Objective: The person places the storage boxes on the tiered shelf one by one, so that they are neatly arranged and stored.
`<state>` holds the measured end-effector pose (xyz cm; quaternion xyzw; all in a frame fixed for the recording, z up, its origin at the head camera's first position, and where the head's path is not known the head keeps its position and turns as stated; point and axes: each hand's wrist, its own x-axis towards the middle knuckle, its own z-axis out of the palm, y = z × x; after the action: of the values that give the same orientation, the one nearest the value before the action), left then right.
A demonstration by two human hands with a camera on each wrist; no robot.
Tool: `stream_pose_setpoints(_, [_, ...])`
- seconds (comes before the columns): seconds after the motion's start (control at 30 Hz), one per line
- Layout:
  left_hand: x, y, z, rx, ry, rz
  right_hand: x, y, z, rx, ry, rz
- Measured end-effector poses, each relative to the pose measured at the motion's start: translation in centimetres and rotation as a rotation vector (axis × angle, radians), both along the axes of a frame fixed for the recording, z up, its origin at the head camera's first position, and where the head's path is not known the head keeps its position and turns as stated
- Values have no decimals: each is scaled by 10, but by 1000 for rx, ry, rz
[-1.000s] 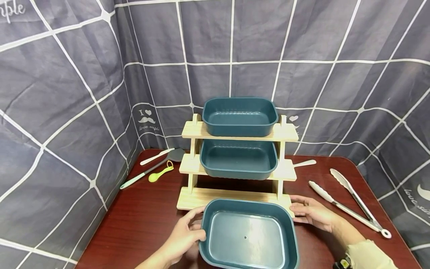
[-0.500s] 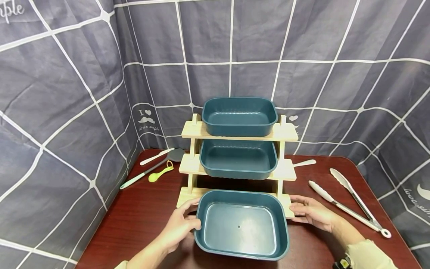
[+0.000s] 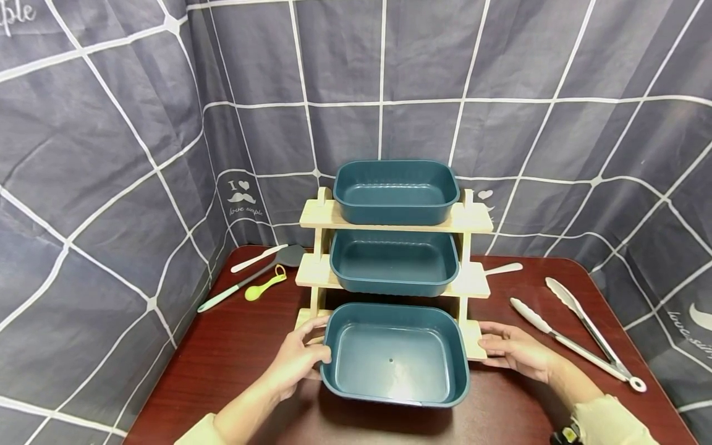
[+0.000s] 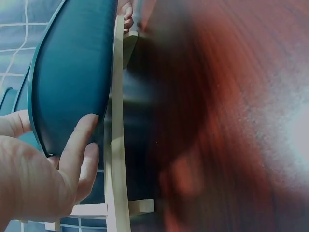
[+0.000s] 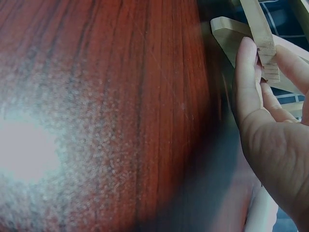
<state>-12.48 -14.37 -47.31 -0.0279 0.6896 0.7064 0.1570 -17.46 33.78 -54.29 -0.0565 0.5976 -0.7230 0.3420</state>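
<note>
A dark teal rectangular bin is at the front, over the lowest board of a three-tier wooden shelf. My left hand grips its left end, thumb at the rim; in the left wrist view, fingertips press the outer wall of the bin, close over the board's edge. With my right hand I pinch the right end of the lowest board, finger and thumb on opposite faces. Two similar bins sit higher up, one on the middle tier and one on the top tier.
On the left of the red-brown table lie a white knife-like utensil, a spatula with grey head and a yellow-green spoon. White-tipped tongs lie spread at right. A white handle pokes out behind the shelf. Grid-patterned cloth hangs behind.
The front bin has moved away from me and slightly left with my left hand, covering more of the lowest board. My right hand has stayed on the board's end.
</note>
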Motion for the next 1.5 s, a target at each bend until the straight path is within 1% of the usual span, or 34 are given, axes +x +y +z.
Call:
stream_pose_setpoints(0.33, [-18, 1, -5, -15, 12, 14, 0, 0, 0, -21, 13, 9])
stream_pose_setpoints(0.67, [-36, 5, -10, -39, 7, 23, 1, 0, 0, -26, 15, 12])
stream_pose_setpoints(0.97, [-46, 10, -10, -35, 12, 37, 1, 0, 0, -39, 21, 17])
stream_pose_setpoints(1.13, [-53, 11, -13, -35, 9, 44, 2, 0, 0, -49, 26, 21])
stream_pose_setpoints(1.33, [-59, 12, -15, -3, 3, 32, 2, -1, -2, -70, 35, 27])
stream_pose_setpoints(1.5, [-62, 12, -14, 55, -34, 30, 2, 0, -2, -67, 31, 26])
